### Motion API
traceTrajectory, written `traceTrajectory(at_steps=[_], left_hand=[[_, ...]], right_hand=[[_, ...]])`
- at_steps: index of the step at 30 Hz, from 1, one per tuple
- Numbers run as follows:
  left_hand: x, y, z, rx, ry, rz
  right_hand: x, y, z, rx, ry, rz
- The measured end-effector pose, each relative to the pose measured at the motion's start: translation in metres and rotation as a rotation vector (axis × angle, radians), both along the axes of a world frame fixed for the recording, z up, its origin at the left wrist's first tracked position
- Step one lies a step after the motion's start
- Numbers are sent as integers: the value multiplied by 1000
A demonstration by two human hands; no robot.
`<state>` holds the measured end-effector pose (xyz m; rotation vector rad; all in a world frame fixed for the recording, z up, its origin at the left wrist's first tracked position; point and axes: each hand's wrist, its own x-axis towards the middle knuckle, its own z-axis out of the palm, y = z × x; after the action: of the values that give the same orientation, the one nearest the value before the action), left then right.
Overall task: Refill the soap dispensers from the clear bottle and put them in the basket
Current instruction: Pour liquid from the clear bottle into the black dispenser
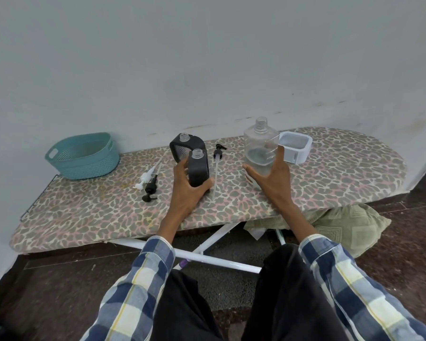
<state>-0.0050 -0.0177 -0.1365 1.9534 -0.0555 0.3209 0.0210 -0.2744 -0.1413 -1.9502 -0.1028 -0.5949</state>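
Note:
Two black soap dispensers with clear open necks stand mid-board. My left hand [188, 187] is wrapped around the nearer dispenser [198, 169]; the second dispenser [185, 143] stands right behind it. The clear bottle [260, 146] stands uncapped to the right, with a little liquid in its lower part. My right hand [272, 178] is spread open at the bottle's near side, thumb and fingers on either side of it, not closed. A teal basket [83, 157] sits at the board's far left. Three pump heads lie loose: a black one [150, 190], a white one [145, 179], and a black one with a long tube [218, 158].
Everything rests on a low ironing board [108, 212] with a leopard-print cover, set against a white wall. A white square container [295, 146] stands behind the bottle on the right. White board legs cross below, and a green cloth [342, 227] lies on the dark floor.

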Motion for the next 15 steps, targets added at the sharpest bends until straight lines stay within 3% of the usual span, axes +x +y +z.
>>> traceTrajectory(at_steps=[9, 15], left_hand=[[7, 20, -6, -347, 46, 137], [9, 22, -2, -454, 53, 55]], right_hand=[[-7, 7, 13, -112, -69, 62], [7, 13, 29, -469, -128, 145]])
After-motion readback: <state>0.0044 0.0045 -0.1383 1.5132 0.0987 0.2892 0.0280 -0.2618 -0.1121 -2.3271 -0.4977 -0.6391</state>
